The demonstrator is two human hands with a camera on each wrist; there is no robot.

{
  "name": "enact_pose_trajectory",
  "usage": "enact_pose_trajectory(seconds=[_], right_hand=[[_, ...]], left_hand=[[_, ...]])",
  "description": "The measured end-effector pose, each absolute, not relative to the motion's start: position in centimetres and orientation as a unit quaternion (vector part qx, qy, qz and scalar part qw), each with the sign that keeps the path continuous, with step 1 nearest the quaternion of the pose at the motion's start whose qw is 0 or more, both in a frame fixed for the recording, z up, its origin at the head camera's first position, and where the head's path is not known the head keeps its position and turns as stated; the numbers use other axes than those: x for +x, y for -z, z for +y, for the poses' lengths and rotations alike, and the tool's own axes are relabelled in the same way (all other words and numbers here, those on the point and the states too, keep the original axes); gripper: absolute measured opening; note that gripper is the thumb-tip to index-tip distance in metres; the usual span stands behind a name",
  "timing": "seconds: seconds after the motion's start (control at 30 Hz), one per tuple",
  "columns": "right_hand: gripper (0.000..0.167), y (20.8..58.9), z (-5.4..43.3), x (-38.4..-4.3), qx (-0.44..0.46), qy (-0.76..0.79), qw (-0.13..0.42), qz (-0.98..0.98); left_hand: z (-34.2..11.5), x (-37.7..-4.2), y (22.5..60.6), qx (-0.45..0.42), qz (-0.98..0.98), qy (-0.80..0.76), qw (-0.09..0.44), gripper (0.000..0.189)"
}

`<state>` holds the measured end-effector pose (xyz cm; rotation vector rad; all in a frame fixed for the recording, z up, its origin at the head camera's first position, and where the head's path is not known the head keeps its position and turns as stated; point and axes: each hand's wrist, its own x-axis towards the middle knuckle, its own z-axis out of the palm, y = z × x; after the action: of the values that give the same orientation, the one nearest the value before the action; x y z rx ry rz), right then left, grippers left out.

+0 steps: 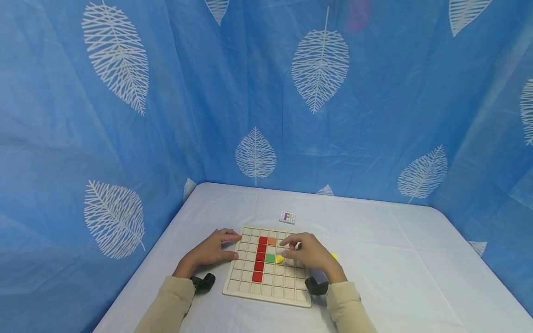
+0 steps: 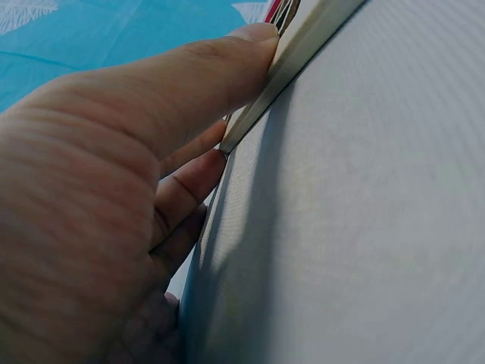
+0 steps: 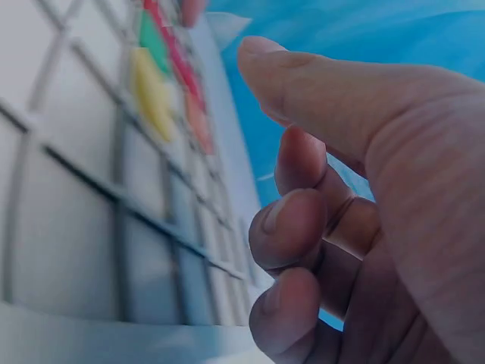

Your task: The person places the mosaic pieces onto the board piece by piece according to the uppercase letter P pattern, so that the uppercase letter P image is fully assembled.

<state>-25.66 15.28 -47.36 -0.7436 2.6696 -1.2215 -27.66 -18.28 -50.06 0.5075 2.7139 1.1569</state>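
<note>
A pale wooden grid board [image 1: 266,290] lies on the table. Down it runs a column of several red square tiles [image 1: 258,266]. An orange tile [image 1: 272,241] sits beside the top of that column. Further down, a green tile [image 1: 270,258] adjoins it, with a yellow round-edged tile [image 1: 280,259] to the green one's right. My left hand [image 1: 210,249] touches the board's left edge, thumb and fingers extended. Over the board's right part hovers my right hand [image 1: 312,253], fingers loosely bent; the right wrist view shows nothing between thumb and fingers.
A small card [image 1: 288,217] with a coloured grid pattern lies beyond the board. Another yellow piece [image 1: 334,255] shows partly behind my right hand. White cloth [image 1: 399,259] covers the table, and blue leaf-print curtains [image 1: 366,138] surround it.
</note>
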Motion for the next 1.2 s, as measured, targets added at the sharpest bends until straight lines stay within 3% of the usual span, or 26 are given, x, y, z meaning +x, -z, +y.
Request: enact_pose_trajectory(seconds=[0.37, 0.77, 1.2], right_hand=[[0.03, 44.6, 17.2, -25.5, -0.205, 0.396, 0.009, 0.895], [0.027, 44.2, 21.0, -25.5, -0.154, 0.403, -0.031, 0.902], [0.035, 45.8, 24.0, -25.8, -0.094, 0.407, 0.025, 0.908]], left_hand=[[-18.4, -28.0, 50.3, 0.165, 0.905, -0.386, 0.072, 0.065], [-18.3, -28.0, 50.3, 0.168, 0.908, -0.376, 0.073, 0.065], [-18.3, -27.8, 50.2, 0.161, 0.907, -0.382, 0.077, 0.064]])
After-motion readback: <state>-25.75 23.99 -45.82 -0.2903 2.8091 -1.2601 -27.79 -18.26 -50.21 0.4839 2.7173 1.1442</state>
